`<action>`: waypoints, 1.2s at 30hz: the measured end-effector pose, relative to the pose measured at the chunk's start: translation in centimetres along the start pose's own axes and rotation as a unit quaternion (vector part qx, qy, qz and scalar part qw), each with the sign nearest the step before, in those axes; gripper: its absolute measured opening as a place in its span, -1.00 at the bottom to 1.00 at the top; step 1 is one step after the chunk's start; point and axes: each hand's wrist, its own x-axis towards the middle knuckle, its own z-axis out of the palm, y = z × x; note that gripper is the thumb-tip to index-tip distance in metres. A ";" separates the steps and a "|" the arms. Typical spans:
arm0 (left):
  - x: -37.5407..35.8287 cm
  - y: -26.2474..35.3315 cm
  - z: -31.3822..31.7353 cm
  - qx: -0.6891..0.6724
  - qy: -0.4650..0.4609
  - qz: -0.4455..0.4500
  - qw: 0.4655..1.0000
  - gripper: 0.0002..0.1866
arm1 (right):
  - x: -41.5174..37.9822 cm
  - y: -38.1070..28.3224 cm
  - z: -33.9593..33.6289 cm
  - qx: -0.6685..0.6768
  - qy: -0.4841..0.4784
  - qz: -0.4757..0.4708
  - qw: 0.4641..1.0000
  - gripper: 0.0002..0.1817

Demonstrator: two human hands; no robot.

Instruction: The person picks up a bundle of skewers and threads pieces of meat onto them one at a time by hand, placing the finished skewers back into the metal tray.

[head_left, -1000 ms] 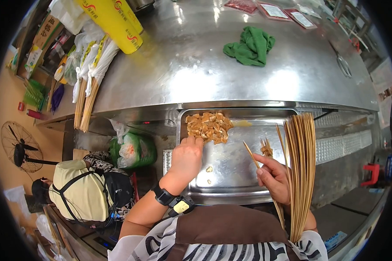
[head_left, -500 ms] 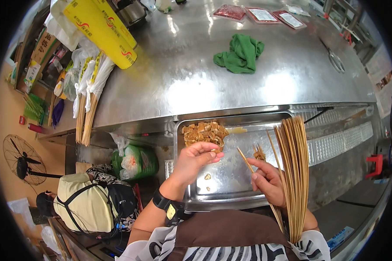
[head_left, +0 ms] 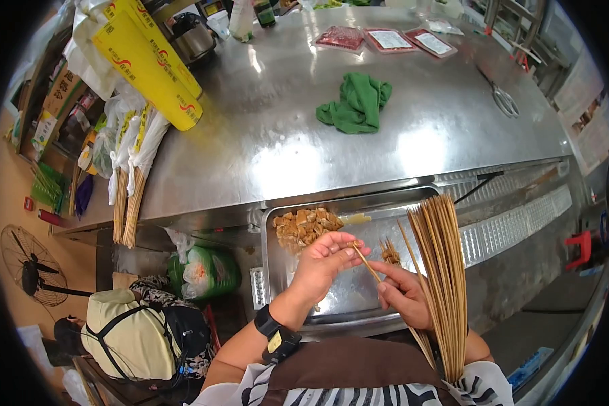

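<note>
My left hand (head_left: 330, 262) is closed over the metal tray (head_left: 358, 301), its fingertips pinching a small brown meat piece that they mostly hide. A thin bamboo skewer (head_left: 368, 265) runs from my right hand (head_left: 404, 294), which is closed on it, up to those fingertips, where its tip meets the meat. Cut brown meat pieces (head_left: 308, 227) are heaped in the tray's far left corner. Just beyond my right fingers lie several threaded skewers (head_left: 389, 252). A thick bundle of bare bamboo skewers (head_left: 441, 271) stands against my right forearm.
On the steel table (head_left: 250, 108) are a green cloth (head_left: 358, 105), flat red meat packs (head_left: 389, 40), scissors (head_left: 504, 101) and yellow film rolls (head_left: 149, 64). Wrapped skewer bundles (head_left: 134, 183) overhang its left edge. A person (head_left: 132, 325) is bent over at lower left, near a fan (head_left: 30, 271).
My hands have come together: the left moved right with the meat piece, and the skewer tip now reaches its fingertips. The view has shifted slightly.
</note>
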 end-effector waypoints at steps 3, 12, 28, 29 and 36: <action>0.0 0.0 0.2 0.048 -0.004 -0.009 0.999 -0.74 | 0.1 0.4 -0.2 -0.002 -0.002 -0.005 1.000 -0.53; 0.3 0.4 -0.6 -0.014 -0.059 -0.042 0.997 -0.72 | -0.2 -0.4 -0.3 -0.022 0.006 0.003 1.000 -0.53; 0.2 0.2 0.3 -0.108 0.041 -0.071 0.991 -0.79 | 0.0 0.1 0.0 -0.045 0.004 -0.001 0.999 -0.55; 0.2 0.2 0.4 -0.108 0.041 -0.071 0.991 -0.79 | 0.0 0.2 0.0 -0.041 0.005 -0.001 0.999 -0.55; 0.3 0.3 0.9 -0.104 0.050 -0.069 0.991 -0.83 | 0.0 0.1 -0.1 -0.069 0.017 -0.004 0.997 -0.55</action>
